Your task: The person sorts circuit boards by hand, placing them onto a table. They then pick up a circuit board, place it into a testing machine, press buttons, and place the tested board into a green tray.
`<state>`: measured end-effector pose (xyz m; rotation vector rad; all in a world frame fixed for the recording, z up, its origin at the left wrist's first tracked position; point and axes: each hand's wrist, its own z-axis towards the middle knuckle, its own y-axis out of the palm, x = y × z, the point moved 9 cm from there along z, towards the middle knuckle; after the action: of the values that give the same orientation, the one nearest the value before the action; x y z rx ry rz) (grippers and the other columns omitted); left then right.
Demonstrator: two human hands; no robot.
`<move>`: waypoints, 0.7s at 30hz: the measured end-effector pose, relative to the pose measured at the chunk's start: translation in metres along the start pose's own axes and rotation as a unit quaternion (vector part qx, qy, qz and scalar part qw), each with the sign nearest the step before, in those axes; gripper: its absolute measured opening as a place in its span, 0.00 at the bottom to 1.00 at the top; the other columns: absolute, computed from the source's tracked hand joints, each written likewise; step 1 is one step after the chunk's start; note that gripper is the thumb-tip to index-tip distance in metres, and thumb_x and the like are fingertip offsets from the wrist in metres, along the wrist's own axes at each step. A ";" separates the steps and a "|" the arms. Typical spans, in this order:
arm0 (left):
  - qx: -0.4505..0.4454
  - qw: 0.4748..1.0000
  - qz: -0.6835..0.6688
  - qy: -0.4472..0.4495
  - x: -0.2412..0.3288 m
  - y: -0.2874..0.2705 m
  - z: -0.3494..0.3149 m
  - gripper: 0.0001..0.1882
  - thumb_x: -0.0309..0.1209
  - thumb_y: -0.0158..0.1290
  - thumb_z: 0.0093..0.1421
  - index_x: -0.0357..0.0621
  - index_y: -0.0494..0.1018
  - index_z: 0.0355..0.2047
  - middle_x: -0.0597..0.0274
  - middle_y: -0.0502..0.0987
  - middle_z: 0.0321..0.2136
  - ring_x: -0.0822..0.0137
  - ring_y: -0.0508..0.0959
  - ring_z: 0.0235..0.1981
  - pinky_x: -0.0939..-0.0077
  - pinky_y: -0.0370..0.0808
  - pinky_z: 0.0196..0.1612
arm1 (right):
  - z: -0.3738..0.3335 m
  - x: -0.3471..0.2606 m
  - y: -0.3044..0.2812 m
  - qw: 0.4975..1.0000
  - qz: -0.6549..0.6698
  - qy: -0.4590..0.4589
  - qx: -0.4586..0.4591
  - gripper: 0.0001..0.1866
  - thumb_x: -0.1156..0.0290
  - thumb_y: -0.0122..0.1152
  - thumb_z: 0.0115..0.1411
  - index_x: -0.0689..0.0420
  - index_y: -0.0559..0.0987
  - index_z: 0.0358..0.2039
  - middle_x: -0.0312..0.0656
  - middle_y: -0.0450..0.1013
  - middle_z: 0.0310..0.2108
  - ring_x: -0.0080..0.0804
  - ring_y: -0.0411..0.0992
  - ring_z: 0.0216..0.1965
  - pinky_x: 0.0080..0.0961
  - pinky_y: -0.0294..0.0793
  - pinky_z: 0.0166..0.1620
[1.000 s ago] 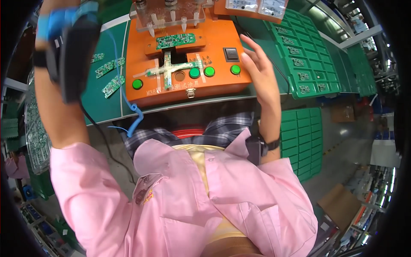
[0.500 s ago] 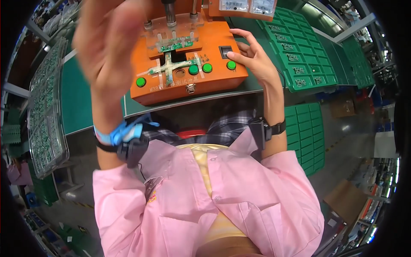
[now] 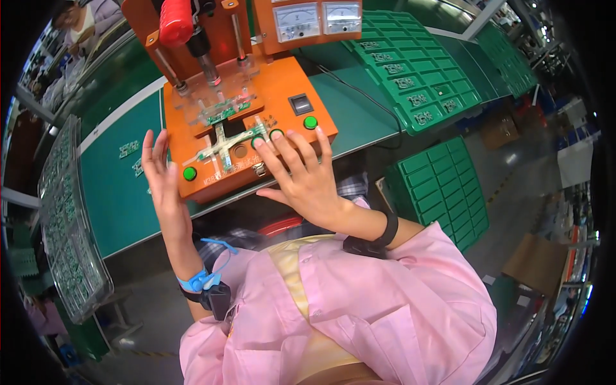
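My left hand (image 3: 165, 192) is open beside the left side of an orange test fixture (image 3: 301, 83), fingers up and empty. My right hand (image 3: 305, 179) holds nothing; its fingers are spread, the fingertips over the front of the fixture by the middle green buttons (image 3: 276, 135). Whether they press is hard to tell. At the back stands a press with a red handle (image 3: 175, 22) and a clear plate (image 3: 204, 96). Under the plate shows a green circuit board (image 3: 224, 112). A black rocker switch (image 3: 299, 104) sits near the right green button (image 3: 310, 122).
Two dial meters (image 3: 297, 23) rise behind the fixture. Small circuit boards (image 3: 129, 149) lie on the green table at left, near a clear tray (image 3: 74, 256) of boards. Green trays (image 3: 436, 106) stand at right, with a stack of trays (image 3: 443, 192) below. A person (image 3: 83, 25) sits far left.
My left hand has come down from high by the press to the fixture's left side. My right hand has left the rocker switch for the front buttons. The view has shifted.
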<state>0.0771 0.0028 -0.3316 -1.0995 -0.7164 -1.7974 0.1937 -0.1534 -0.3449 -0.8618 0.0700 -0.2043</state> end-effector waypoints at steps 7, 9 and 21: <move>-0.008 0.985 -0.161 -0.067 -0.020 0.007 -0.001 0.38 0.20 0.50 0.47 0.42 0.48 0.59 0.50 0.52 0.58 0.59 0.51 0.61 0.67 0.49 0.61 | -0.005 -0.002 0.002 1.000 0.010 0.019 0.016 0.41 0.49 0.61 0.42 0.51 0.61 0.56 0.43 0.56 0.54 0.40 0.53 0.55 0.51 0.44 0.58; -0.012 0.983 -0.159 -0.090 -0.026 0.005 0.000 0.39 0.20 0.49 0.47 0.42 0.46 0.59 0.50 0.52 0.58 0.60 0.51 0.61 0.68 0.48 0.61 | -0.003 -0.003 -0.001 1.000 0.009 0.028 -0.002 0.36 0.50 0.61 0.43 0.50 0.66 0.52 0.43 0.58 0.51 0.40 0.55 0.54 0.51 0.44 0.58; -0.005 0.950 -0.292 -0.114 -0.022 0.009 -0.002 0.38 0.22 0.49 0.50 0.43 0.45 0.60 0.49 0.51 0.58 0.61 0.50 0.61 0.69 0.48 0.61 | 0.046 0.138 0.053 0.754 0.585 0.298 -0.025 0.09 0.68 0.60 0.50 0.57 0.71 0.30 0.37 0.61 0.24 0.23 0.62 0.27 0.17 0.64 0.33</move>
<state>0.0892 0.0053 -0.3524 -1.1943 -1.2765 -2.1778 0.3434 -0.1143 -0.3520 -0.6368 1.1977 0.7310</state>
